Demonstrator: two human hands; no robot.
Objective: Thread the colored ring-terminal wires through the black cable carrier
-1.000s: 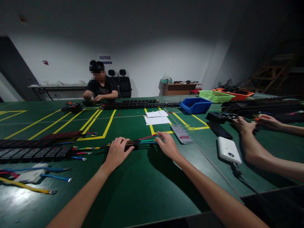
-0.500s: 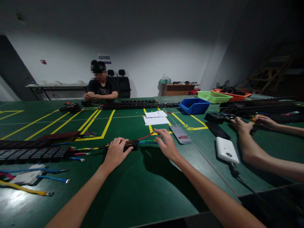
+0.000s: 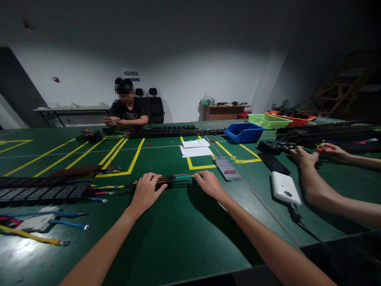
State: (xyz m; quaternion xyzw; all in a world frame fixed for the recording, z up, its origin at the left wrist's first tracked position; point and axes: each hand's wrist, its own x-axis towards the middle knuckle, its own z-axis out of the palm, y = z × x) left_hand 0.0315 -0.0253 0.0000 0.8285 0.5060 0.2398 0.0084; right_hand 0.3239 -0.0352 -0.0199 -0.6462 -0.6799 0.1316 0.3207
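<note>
My left hand (image 3: pixel 145 192) rests over a slim black part (image 3: pixel 167 184) lying on the green table, its fingers on the far side and its thumb in front, gripping it. Several coloured wires (image 3: pixel 182 178), red, green and blue, run from the right end of that part. My right hand (image 3: pixel 209 184) has its fingertips pinched together on the wires' far ends, drawing them out nearly straight; the ends themselves are hidden. To the left of my left hand, yellow-green wires with ring terminals (image 3: pixel 110 193) come from a black socket strip (image 3: pixel 50 193).
Loose blue and yellow cables (image 3: pixel 38 237) lie at the near left. A phone (image 3: pixel 228 169), papers (image 3: pixel 195 149), a blue bin (image 3: pixel 244 133) and a white power bank (image 3: pixel 285 188) stand rightward. A co-worker's hands (image 3: pixel 308 157) work at the right; another person (image 3: pixel 129 107) sits opposite.
My right hand has closed its spread fingers and lowered onto the wire ends. The red wire, raised before, now lies in line with the others. My left hand stays put.
</note>
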